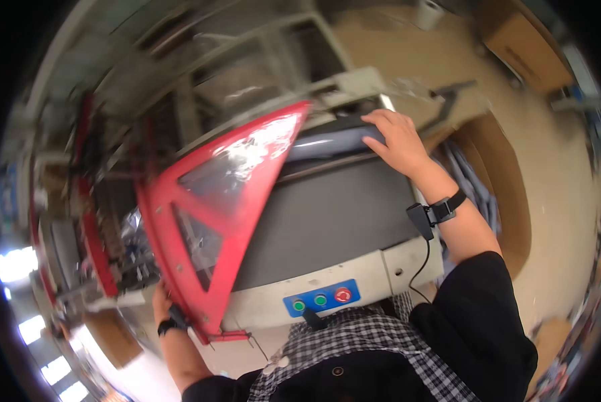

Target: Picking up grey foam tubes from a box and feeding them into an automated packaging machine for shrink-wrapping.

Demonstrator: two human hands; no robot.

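Note:
A grey conveyor belt (327,208) on a pale machine lies in front of me. A red triangular guard frame (220,218) with clear panels stands over its left part. Along the belt's far side lies a long grey-blue bundle (327,142) with a glossy surface. My right hand (399,139) is at the right end of this bundle, thumb and fingers apart; whether the fingertips touch it I cannot tell. My left hand (161,303) is low at the left, beside the red frame's outer edge, its fingers largely hidden.
A blue panel (321,298) with two green buttons and a red one is on the machine's near side. Right of the machine stands an open cardboard box (511,181) holding grey-blue bundles. Another carton (525,50) stands at the far right. More machine framing rises at the left.

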